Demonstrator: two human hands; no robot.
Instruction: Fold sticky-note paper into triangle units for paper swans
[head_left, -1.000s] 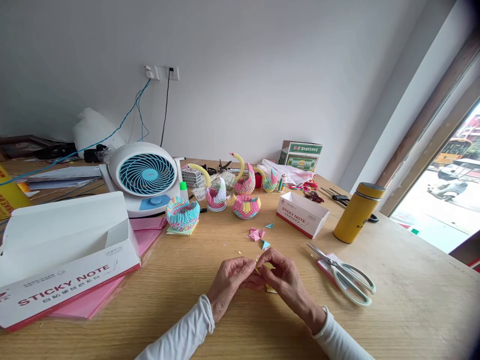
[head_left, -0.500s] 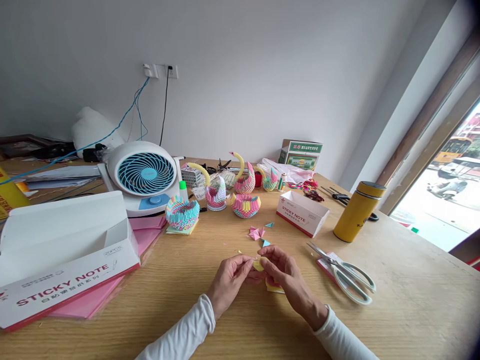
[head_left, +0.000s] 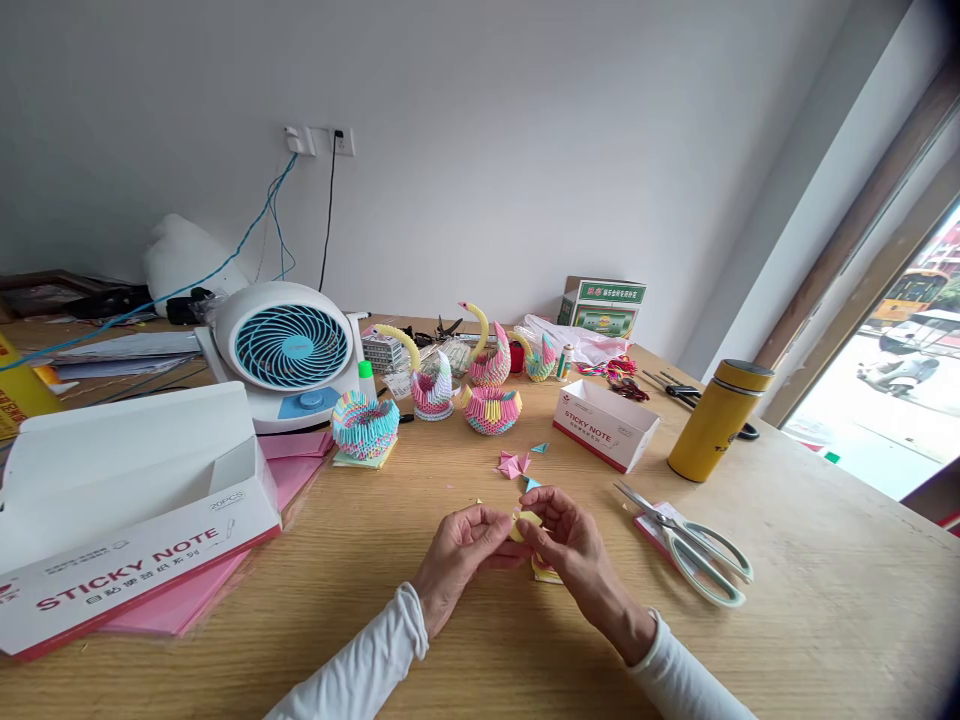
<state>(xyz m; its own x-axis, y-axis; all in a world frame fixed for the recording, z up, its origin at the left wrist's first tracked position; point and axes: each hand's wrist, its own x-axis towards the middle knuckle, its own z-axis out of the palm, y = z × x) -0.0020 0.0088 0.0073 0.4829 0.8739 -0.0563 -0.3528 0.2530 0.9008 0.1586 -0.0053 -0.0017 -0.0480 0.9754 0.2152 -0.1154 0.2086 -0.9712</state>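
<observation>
Containers first: the big white sticky note box [head_left: 135, 520] at the left sat open on a spread of pink paper sheets [head_left: 187, 600], and I couldn't see anything inside it. The smaller sticky note box [head_left: 604, 425] further back was open too, contents hidden from this angle. The yellow flask [head_left: 718, 420] had its lid on.

Both hands were together at the middle of the wooden table [head_left: 825, 600], just above the surface. The left hand [head_left: 459, 555] and right hand [head_left: 571, 545] each pinched a small yellow folded paper [head_left: 525, 522] between thumb and fingertips. A little yellow pad [head_left: 546, 572] lay right under the right hand.

Plenty of bare wood near the front edge and off to the right; the scissors [head_left: 690, 545] lay near the right hand on a pink pad. Past the hands were loose pink and blue folded triangles [head_left: 514, 465], then spiky paper swans [head_left: 491, 372] and a round plastic fan [head_left: 289, 350].
</observation>
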